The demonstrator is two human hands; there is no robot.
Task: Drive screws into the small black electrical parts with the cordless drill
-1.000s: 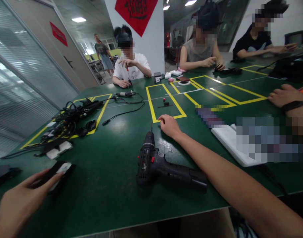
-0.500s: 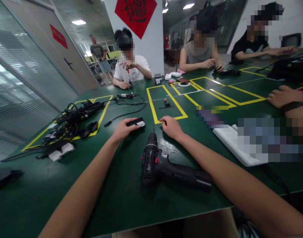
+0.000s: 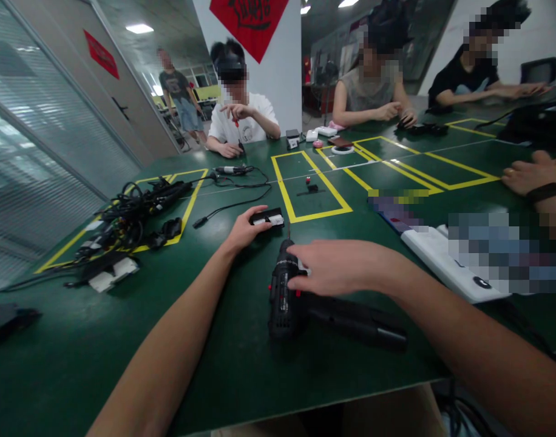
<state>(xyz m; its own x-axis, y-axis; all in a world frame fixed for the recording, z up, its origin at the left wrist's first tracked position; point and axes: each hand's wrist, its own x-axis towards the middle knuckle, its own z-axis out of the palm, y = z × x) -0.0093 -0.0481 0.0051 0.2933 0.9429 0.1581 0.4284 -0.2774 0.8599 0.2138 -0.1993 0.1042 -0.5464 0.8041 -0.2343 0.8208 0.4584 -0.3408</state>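
Note:
My left hand [image 3: 242, 235] grips a small black rectangular block [image 3: 267, 217] with a white patch on its side, close to the table surface. A black cordless drill [image 3: 284, 306] lies on its side in front of me, its thin bit pointing away and its handle to the right. Over the drill's front reaches my right hand [image 3: 339, 267], fingers apart, the fingertips at the body just behind the chuck. Whether they press on it I cannot tell. Beyond, inside a yellow taped rectangle [image 3: 321, 215], sits a small black part [image 3: 311, 188] with a red bit.
Tangled black cables [image 3: 136, 209] lie at the left, with a loose cable [image 3: 227, 209] nearer the middle. A white device [image 3: 446, 261] rests at the right, near another person's hand [image 3: 528, 176]. Several people sit around the green table [image 3: 205, 388].
My right hand has moved back from beyond the bit to over the drill's front. My left hand still holds the black block, now turned so more of its white patch shows.

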